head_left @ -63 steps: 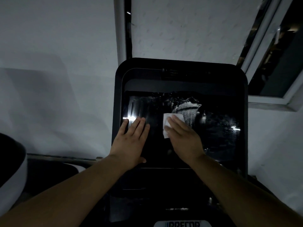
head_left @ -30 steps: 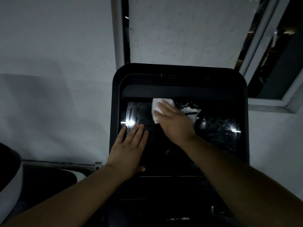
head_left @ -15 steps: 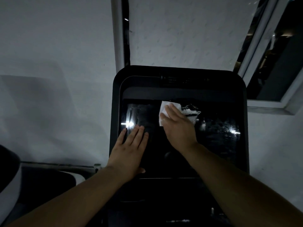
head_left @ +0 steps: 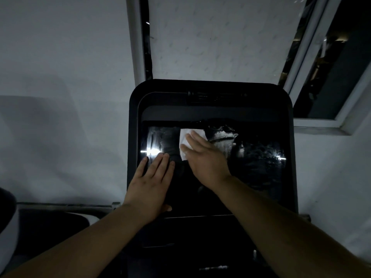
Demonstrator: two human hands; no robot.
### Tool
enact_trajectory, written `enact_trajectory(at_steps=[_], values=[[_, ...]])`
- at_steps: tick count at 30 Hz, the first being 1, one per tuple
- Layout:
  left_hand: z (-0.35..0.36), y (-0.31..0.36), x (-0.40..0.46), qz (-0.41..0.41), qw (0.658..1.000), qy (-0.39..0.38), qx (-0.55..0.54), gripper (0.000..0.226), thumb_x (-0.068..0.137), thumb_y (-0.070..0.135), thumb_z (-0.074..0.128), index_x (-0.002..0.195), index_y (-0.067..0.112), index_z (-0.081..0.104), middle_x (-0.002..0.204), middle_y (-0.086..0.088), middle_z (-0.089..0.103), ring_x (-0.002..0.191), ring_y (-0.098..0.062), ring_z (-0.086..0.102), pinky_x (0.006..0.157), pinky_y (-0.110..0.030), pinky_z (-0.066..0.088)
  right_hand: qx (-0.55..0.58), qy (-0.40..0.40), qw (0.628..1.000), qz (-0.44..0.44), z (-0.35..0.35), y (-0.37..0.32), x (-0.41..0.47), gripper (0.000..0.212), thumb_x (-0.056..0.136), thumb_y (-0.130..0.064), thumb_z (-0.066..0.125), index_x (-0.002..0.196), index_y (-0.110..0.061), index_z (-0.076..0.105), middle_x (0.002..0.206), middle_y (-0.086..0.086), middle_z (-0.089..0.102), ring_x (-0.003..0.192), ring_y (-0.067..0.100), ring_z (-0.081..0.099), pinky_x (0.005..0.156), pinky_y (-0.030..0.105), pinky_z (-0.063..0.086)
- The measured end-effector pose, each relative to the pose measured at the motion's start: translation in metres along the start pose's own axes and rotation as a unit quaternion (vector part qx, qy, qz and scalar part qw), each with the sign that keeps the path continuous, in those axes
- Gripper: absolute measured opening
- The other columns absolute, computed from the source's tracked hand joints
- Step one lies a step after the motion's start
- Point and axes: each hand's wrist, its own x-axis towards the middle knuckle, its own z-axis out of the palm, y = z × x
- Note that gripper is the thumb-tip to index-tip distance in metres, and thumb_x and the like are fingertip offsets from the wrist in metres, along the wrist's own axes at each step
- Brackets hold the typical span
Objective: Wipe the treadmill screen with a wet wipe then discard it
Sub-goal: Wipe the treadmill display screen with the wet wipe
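From the head view, the right hand lies flat on the treadmill screen, its straight fingers pressing the white wet wipe against the glass near the upper edge, left of the middle. The grip there is loose and open, the wipe trapped under the fingers and not pinched. The left hand also rests flat with fingers straight on the lower left of the screen, holding nothing, seemingly to steady the console.

Streaky smears show to the right of the wipe, and a bright glare sits just above the left fingertips. A pale wall and a window frame stand behind.

The wiping step appears to be in hand, with discarding not yet begun. The next move probably calls for sweeping the wipe across the rest of the glass with even pressure, so it does not bunch or slip out from under the fingers.
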Motion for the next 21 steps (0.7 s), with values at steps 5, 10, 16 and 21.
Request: enact_trajectory(at_steps=[5, 10, 16, 21], values=[[-0.002, 0.003, 0.001, -0.006, 1.000, -0.007, 0.012, 0.125, 0.081, 0.071, 0.061, 0.157, 0.011, -0.017, 0.166, -0.016, -0.021, 0.152, -0.030, -0.022, 0.123, -0.056, -0.009, -0.038, 0.045, 0.998, 0.022, -0.012, 0.038, -0.025, 0.033, 0.086, -0.011, 0.061, 0.117, -0.012, 0.072, 0.140, 0.014, 0.060, 0.138, 0.027, 0.050, 0.098, 0.044, 0.055], [0.001, 0.000, 0.001, 0.005, 1.000, -0.004, 0.014, 0.136, 0.058, 0.071, 0.080, 0.159, 0.005, 0.017, 0.167, -0.021, 0.013, 0.155, -0.034, 0.010, 0.122, -0.059, 0.014, -0.003, 0.052, 0.998, 0.037, 0.001, -0.004, -0.008, 0.035, 0.085, -0.015, 0.055, 0.115, -0.012, 0.074, 0.136, 0.011, 0.064, 0.135, 0.027, 0.053, 0.103, 0.041, 0.049], [0.008, -0.003, 0.000, 0.006, 1.000, 0.003, 0.010, 0.138, 0.045, 0.071, 0.085, 0.155, 0.004, 0.033, 0.162, -0.022, 0.029, 0.151, -0.035, 0.025, 0.118, -0.061, 0.025, -0.039, 0.021, 0.999, 0.002, -0.011, 0.050, -0.045, 0.037, 0.090, -0.015, 0.053, 0.122, -0.013, 0.070, 0.145, 0.011, 0.058, 0.142, 0.025, 0.045, 0.104, 0.042, 0.050], [0.010, -0.003, 0.000, 0.006, 1.000, 0.012, 0.016, 0.140, 0.043, 0.070, 0.087, 0.154, 0.004, 0.034, 0.162, -0.022, 0.029, 0.151, -0.035, 0.026, 0.119, -0.058, 0.019, -0.014, 0.063, 0.995, 0.083, 0.003, 0.014, -0.021, 0.039, 0.089, -0.015, 0.048, 0.120, -0.010, 0.071, 0.138, 0.012, 0.063, 0.138, 0.028, 0.050, 0.108, 0.042, 0.047]])
